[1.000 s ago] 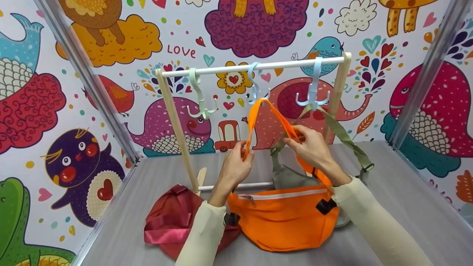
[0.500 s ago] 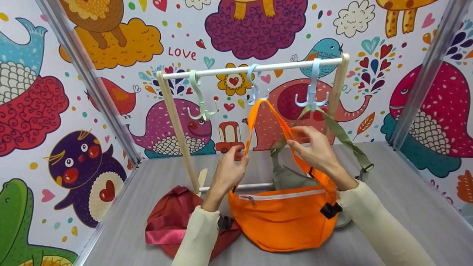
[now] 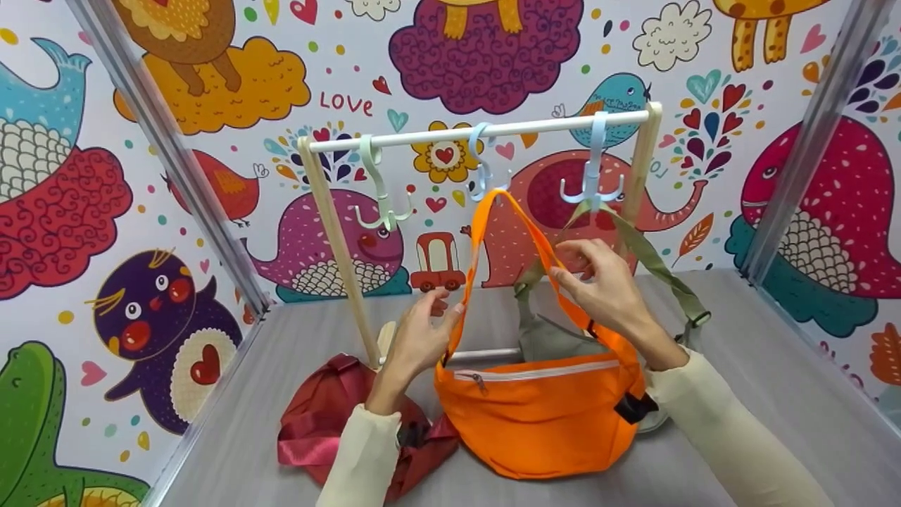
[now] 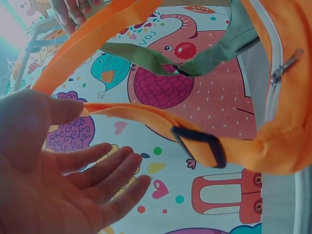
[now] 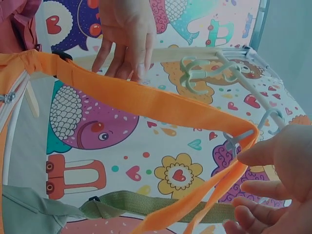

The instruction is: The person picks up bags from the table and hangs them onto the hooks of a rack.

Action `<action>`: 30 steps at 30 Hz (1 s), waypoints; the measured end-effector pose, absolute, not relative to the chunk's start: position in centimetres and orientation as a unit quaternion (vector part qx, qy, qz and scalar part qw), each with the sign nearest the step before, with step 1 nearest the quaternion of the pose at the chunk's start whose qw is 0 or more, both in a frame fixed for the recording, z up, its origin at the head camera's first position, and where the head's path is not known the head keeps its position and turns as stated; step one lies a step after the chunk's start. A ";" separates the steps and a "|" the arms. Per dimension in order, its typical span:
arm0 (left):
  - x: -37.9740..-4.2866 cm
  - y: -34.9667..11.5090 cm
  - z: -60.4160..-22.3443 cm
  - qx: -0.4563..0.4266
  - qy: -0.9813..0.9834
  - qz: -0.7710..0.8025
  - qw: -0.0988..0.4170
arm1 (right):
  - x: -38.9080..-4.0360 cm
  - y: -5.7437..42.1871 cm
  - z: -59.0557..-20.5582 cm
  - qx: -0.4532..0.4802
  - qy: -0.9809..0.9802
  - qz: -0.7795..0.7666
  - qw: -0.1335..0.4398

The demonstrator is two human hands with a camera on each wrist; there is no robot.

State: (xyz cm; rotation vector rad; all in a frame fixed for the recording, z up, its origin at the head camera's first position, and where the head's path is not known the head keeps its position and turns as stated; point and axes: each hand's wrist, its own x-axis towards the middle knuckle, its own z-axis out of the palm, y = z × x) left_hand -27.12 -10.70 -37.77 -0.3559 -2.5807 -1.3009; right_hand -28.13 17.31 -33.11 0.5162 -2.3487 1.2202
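Note:
An orange waist bag [image 3: 538, 422] hangs by its strap [image 3: 486, 218] from the middle blue hook [image 3: 483, 169]. My left hand [image 3: 419, 338] is beside the strap's left side, fingers spread and thumb at the strap's edge; the left wrist view shows nothing gripped in its palm. On the other side, my right hand [image 3: 605, 285] has its thumb against the strap, its fingers relaxed and apart from the thumb. Behind the orange bag, a grey-green bag [image 3: 556, 338] hangs from the right hook [image 3: 593, 176], partly hidden.
A dark red bag [image 3: 334, 415] lies on the grey table [image 3: 232, 422] at left, partly behind my left sleeve. The wooden rack [image 3: 338, 260] has a white top bar [image 3: 422, 136]. A pale green hook [image 3: 382, 186] hangs at its left. Patterned walls stand behind and at the sides.
My left hand has let go of the orange strap and moved down and left. My right hand has loosened from the strap and shifted slightly right. The orange bag stays hanging.

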 end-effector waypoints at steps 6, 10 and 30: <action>-26.3 -12.1 -38.3 -0.115 -0.885 -0.437 0.112 | -27.3 16.4 -33.3 0.193 -0.836 0.458 0.232; -25.8 -13.2 -38.7 -0.097 -0.891 -0.430 0.109 | -26.9 15.9 -33.6 0.204 -0.832 0.457 0.237; -23.9 -17.6 -40.5 -0.084 -0.917 -0.375 0.101 | -25.1 13.0 -35.5 0.286 -0.827 0.445 0.190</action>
